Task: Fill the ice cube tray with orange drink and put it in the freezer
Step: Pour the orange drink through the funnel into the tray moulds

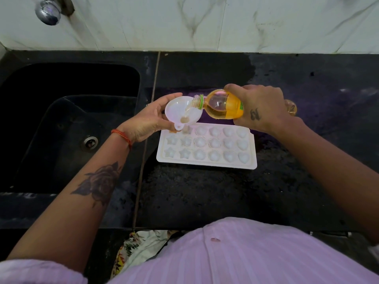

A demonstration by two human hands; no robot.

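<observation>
Black stone counter [205, 191], marble-tiled wall [205, 23] beyond

Sink [67, 124] left; left hand [147, 119] clasps funnel [182, 111] above the tray [207, 148]; right hand [260, 107] grips tilted bottle [221, 104].

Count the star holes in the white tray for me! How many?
4 clearly show, all at the left end of the ice cube tray: two in the middle row, two in the near row. The funnel may hide more in the far row.

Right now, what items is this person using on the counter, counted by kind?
Funnel: 1, in the left hand
Drink bottle: 1, in the right hand
Ice cube tray: 1
Total: 3
</observation>
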